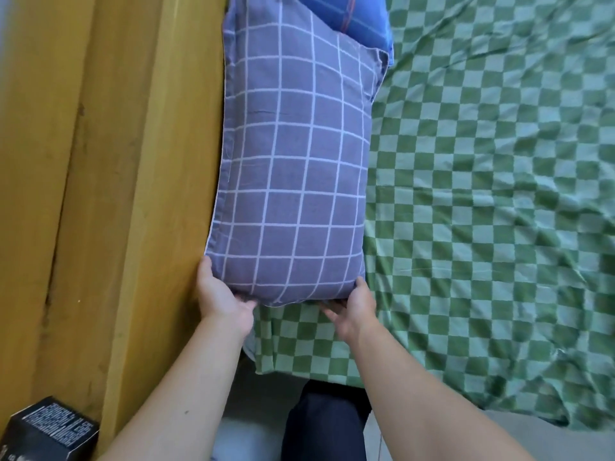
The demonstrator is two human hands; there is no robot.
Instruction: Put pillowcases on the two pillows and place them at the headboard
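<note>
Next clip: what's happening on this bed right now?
A person is setting a purple pillow in a white-grid pillowcase against the yellow wooden headboard. The left hand grips its near left corner, and the right hand holds the near right corner with fingers tucked underneath. A second pillow in a blue plaid case lies beyond it, partly covered. Both sit on the green checkered bedsheet.
</note>
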